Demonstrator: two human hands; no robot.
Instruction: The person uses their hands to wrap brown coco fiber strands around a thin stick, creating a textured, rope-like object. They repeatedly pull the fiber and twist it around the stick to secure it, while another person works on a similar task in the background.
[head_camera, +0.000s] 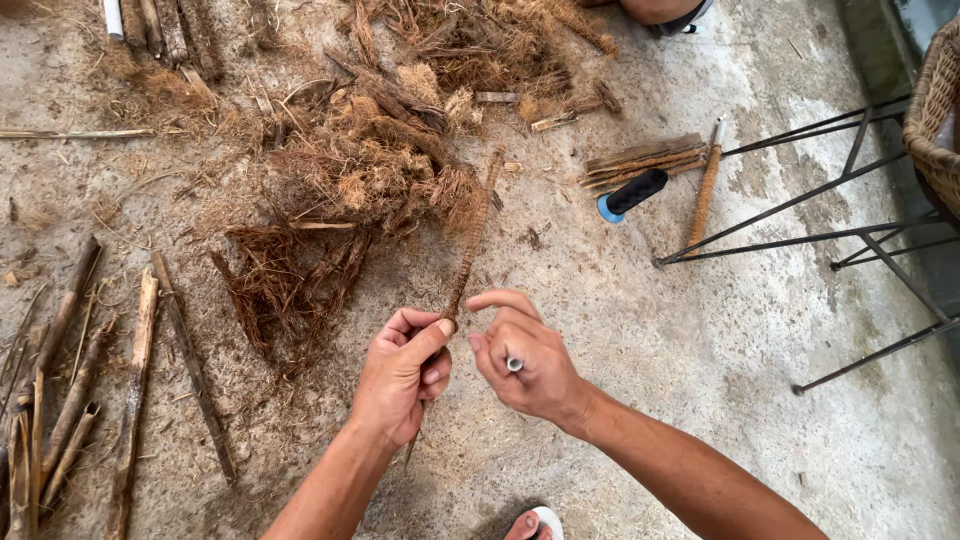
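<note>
My left hand (403, 372) is closed around the near end of a long thin stick wrapped in brown coconut fibre (474, 235), which points away from me toward a fibre pile. My right hand (522, 355) hovers just right of it, fingers curled, index finger bent over the stick's near end; a ring shows on one finger. I cannot see a thread between the fingers.
A heap of brown coir fibre (370, 160) lies ahead. Split sticks (135, 380) lie at left. A black thread spool (632, 193), a bundle of sticks (645, 162) and a wrapped stick (704, 195) lie at right, by black metal frame legs (800, 200) and a wicker basket (935, 120).
</note>
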